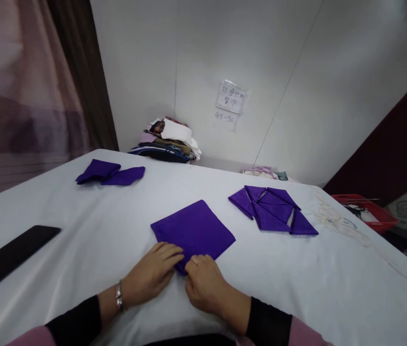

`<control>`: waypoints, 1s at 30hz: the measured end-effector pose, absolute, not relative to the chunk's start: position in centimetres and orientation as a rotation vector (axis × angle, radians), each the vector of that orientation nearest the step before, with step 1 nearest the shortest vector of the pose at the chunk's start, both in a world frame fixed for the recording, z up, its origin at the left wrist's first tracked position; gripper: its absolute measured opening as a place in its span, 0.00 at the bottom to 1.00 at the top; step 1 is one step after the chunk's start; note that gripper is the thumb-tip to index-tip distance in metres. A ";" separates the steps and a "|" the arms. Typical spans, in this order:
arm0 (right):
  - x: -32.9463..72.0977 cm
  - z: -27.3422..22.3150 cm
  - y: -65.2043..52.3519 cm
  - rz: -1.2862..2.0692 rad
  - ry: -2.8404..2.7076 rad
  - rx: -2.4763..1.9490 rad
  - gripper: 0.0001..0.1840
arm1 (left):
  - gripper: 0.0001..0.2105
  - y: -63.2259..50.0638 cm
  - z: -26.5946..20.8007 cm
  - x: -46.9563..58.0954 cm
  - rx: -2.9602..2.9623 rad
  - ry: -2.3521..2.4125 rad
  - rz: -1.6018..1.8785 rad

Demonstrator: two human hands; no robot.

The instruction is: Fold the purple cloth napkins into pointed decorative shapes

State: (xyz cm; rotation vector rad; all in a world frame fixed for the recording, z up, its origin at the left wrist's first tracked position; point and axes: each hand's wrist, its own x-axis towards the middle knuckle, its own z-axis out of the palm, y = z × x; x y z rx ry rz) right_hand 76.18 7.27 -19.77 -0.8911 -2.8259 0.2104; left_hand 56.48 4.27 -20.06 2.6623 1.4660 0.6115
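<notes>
A purple napkin [194, 230] lies folded into a square in front of me, turned so that one corner points towards my body. At its lower left edge, my left hand [151, 274] is closed on the cloth with bent fingers; its thumb is mostly hidden. My right hand [205, 283] is curled at the near corner, with the fingertips gripping the fabric there. Between the two hands a small bit of that corner shows. Beyond to the right lie several folded purple napkins [272, 211] with pointed ends, overlapping one another. More folded purple cloth [98, 170] rests at the far left.
A white cloth covers the table [117, 216]. A long black flat object [12, 257] lies at the left edge. Piled fabrics [171, 139] stand by the back wall, below and left of a paper sign [232, 96]. Beyond the right edge is a red basket [373, 214].
</notes>
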 end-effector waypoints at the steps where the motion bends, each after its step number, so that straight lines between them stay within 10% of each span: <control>1: 76.3 -19.9 7.2 0.227 -2.821 -0.874 0.08 | 0.19 4.0 -20.0 57.5 2.661 1.427 0.591; 20: 73.9 -19.5 20.3 0.414 -2.782 -0.947 0.29 | 0.17 7.7 -19.1 55.0 2.429 1.852 0.685; 30: 72.3 -20.8 21.6 0.438 -2.879 -0.897 0.36 | 0.32 10.8 -23.7 55.8 2.271 2.187 0.344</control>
